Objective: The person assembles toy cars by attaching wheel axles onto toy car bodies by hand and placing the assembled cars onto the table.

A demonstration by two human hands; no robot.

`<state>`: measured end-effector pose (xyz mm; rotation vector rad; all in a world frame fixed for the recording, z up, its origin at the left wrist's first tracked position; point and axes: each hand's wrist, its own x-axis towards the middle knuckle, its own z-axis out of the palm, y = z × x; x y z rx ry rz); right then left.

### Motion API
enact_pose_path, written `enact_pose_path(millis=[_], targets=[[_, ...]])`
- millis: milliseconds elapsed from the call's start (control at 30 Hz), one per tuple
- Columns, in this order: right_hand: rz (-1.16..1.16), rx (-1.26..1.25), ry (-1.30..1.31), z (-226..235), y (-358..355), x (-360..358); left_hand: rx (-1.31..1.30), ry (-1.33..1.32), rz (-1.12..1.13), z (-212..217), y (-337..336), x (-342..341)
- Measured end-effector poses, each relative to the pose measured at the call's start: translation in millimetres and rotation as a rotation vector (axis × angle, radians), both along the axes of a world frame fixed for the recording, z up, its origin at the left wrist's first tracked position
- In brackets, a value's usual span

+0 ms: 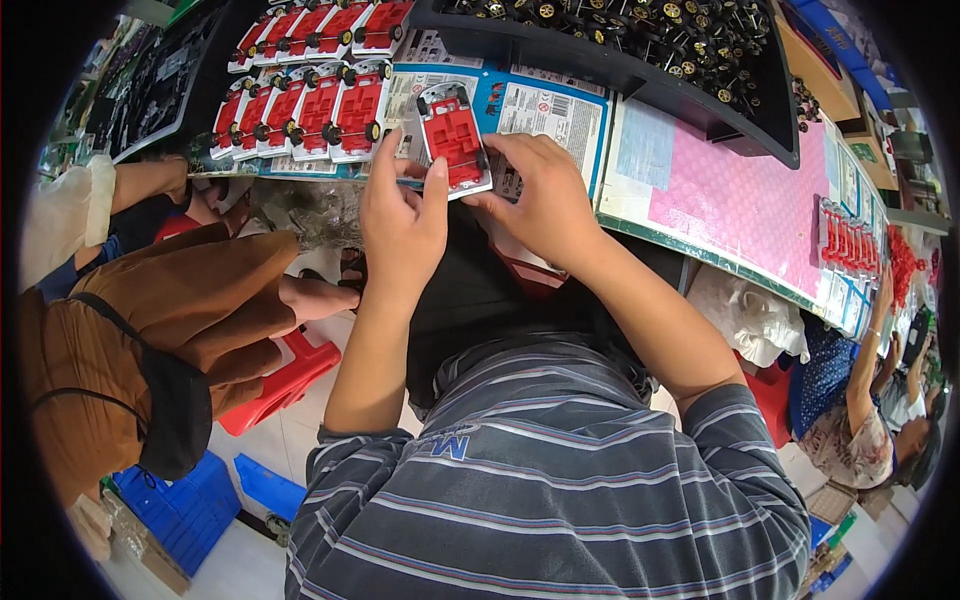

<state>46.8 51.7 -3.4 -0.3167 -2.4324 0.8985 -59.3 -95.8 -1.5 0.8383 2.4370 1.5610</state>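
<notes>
Between my hands a toy car body (452, 138) is tilted underside up, its red interior inside a white shell, with black wheels showing at the upper end and along the right side. My left hand (403, 205) has its thumb on the car's lower left edge, the index finger raised beside it and other fingers partly hidden. At the lower right corner, my right hand (540, 190) pinches the car, with the index finger by a wheel and the thumb at the lower edge. Beyond my left hand, similar upturned toy cars (357, 110) with wheels fitted stand in two rows.
A black tray (620, 70) heaped with wheel-and-axle sets stands at the back. Right of me lie a pink sheet (735, 185) and red parts (848, 240). Printed cards cover the tabletop. One person (170, 350) sits close on my left; others (850, 420) work at right.
</notes>
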Motion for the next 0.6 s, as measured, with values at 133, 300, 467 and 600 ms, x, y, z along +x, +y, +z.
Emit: enact_pose_path(millis=[133,300,467,600], targets=[[-0.001,0.004,-0.003,1.0,-0.8,-4.9,0.152,-0.053,-0.031,-14.9,-15.7,9.4],[-0.037,-0.033,-0.040,4.5,-2.7,-13.6,0.219,-0.174,-0.028,-21.4,-22.2,8.7],[-0.048,0.023,-0.044,3.3,-6.2,-24.4,0.269,-0.180,-0.010,-28.1,-21.5,8.2],[-0.083,0.023,-0.056,3.5,-8.0,-27.3,0.292,-0.159,-0.015,-39.5,-17.5,7.3]])
